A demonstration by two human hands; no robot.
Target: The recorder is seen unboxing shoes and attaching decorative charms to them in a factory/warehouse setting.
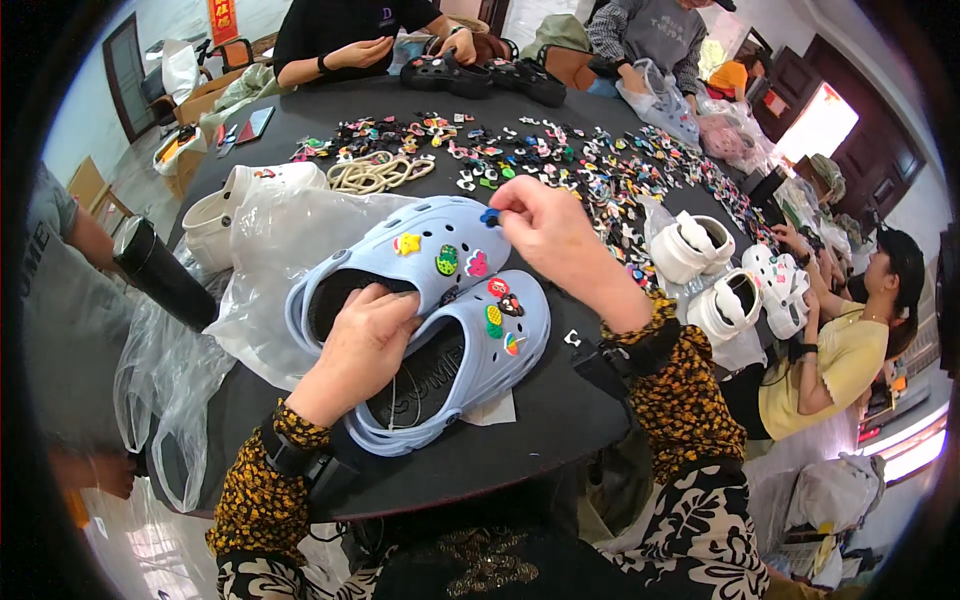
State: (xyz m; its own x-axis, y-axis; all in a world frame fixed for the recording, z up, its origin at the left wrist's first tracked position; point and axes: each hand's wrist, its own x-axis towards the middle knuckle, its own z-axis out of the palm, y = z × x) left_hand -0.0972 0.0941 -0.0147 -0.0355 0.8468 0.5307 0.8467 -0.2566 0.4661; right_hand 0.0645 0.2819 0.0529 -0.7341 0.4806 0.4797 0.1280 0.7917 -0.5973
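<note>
A pair of light blue clogs sits before me, toes pointing away to the right. My left hand [362, 340] reaches into the opening of the farther clog [432, 218], gripping its upper; the fingertips are hidden inside. At that clog's toe my right hand [548, 232] pinches a small blue shoe charm [490, 217] against the surface. A yellow star charm [407, 243], a green charm [447, 261] and a pink charm [477, 263] are fixed on the same upper. The nearer clog [530, 340] carries several charms, including a pineapple charm [494, 321] and a rainbow-coloured umbrella charm [514, 344].
Loose charms [590, 180] spread over the black table [560, 440]. Cream cord loops [375, 173] lie beyond the clogs. White clogs stand on both sides, with a plastic bag [270, 270] at left. Co-workers surround the table; one handles a white clog [778, 290]. A black cylinder [162, 272] juts in at left.
</note>
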